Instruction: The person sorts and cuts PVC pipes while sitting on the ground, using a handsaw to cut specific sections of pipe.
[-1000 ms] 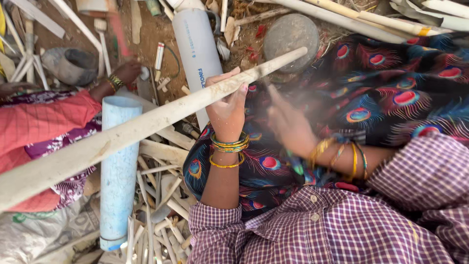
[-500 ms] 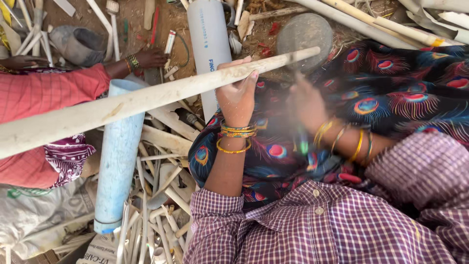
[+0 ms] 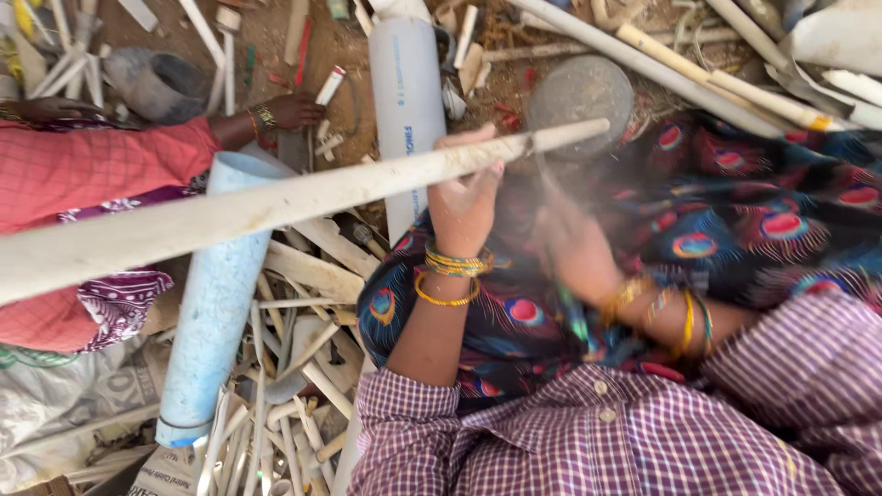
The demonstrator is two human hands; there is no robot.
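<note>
Plastic pipe [image 3: 276, 207], long and off-white, is gripped in the left hand [image 3: 466, 197], fingers curled round it near its far end, and it runs from 2 o'clock down to 8 o'clock across the view. At 3 o'clock of that hand the right hand [image 3: 574, 248] is blurred, so its grip cannot be told. Beyond lie a round stone [image 3: 581, 92] at 1 o'clock, a pale blue pipe [image 3: 216, 312] at 8 o'clock, and another person's hand [image 3: 294, 110] at 10 o'clock.
</note>
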